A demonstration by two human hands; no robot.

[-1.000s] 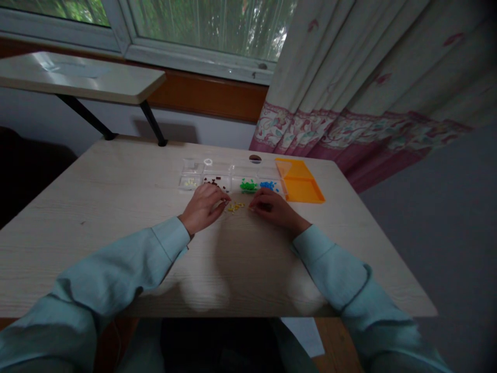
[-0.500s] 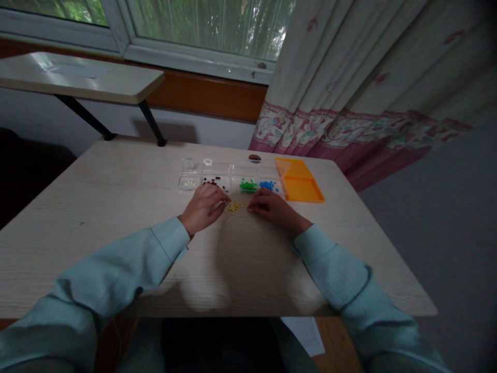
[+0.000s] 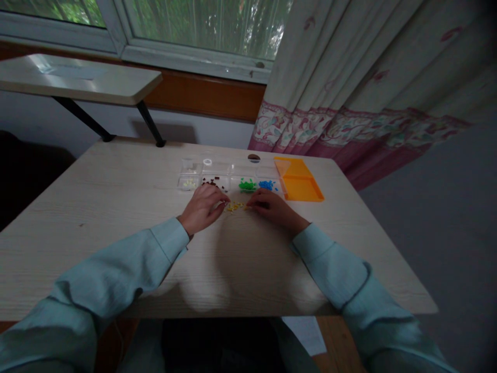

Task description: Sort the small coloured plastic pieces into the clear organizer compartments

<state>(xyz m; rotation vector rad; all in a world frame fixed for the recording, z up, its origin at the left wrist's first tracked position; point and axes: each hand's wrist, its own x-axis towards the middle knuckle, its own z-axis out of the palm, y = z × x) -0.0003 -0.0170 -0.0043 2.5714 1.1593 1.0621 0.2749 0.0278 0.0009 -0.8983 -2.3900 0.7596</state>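
Observation:
Small yellow pieces [image 3: 234, 207] lie in a loose pile on the table, between my two hands. My left hand [image 3: 204, 207] is at the pile's left edge, its fingertips drawn together; whatever they hold is too small to name. At the right edge, my right hand [image 3: 272, 208] has its thumb and fingers pinched at the yellow pieces, and I cannot make out what is in them. Just behind stands a clear compartment box [image 3: 232, 170] with green pieces [image 3: 247, 185], blue pieces [image 3: 267, 185], dark red pieces [image 3: 212, 182] and pale pieces [image 3: 189, 183] in separate compartments.
An orange tray [image 3: 303, 181] lies right of the clear box, touching or very near it. The wooden table [image 3: 155, 280] has a round hole [image 3: 253, 158] near its back edge. A raised shelf [image 3: 97, 83] stands at the back left; a curtain [image 3: 310, 114] hangs behind.
The view has shifted very slightly. My right fingertips have moved a touch left, nearer the yellow pieces; my left hand stays nearly in place.

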